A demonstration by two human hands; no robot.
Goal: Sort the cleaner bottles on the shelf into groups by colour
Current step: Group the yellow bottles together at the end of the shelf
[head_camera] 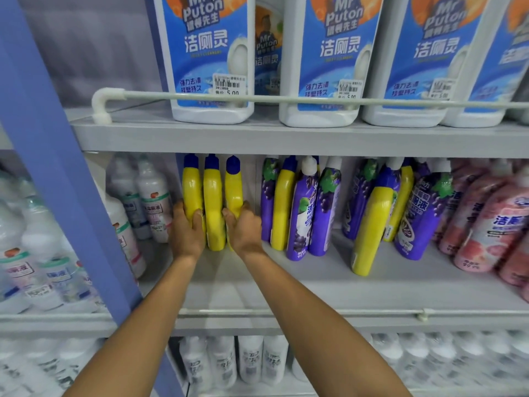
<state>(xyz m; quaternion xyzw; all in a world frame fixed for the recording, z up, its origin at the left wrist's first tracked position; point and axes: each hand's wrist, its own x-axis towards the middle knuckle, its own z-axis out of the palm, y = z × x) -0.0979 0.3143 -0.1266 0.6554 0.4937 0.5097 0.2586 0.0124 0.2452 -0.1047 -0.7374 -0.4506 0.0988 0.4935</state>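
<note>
Left grip (186, 233) and right grip (243, 229) clasp the yellow trio (213, 207) from either side, right of the blue post (57, 181); I judge they're squaring the group. Stray yellows (370, 224) sit farther right among purple bottles (325, 202).

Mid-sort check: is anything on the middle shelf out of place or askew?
Yes. Among the purple bottles stand three stray yellow ones: a wedged yellow bottle, a leaning yellow bottle at the front, and a rear yellow bottle behind it. The left hand and right hand hold the grouped yellow trio.
</note>
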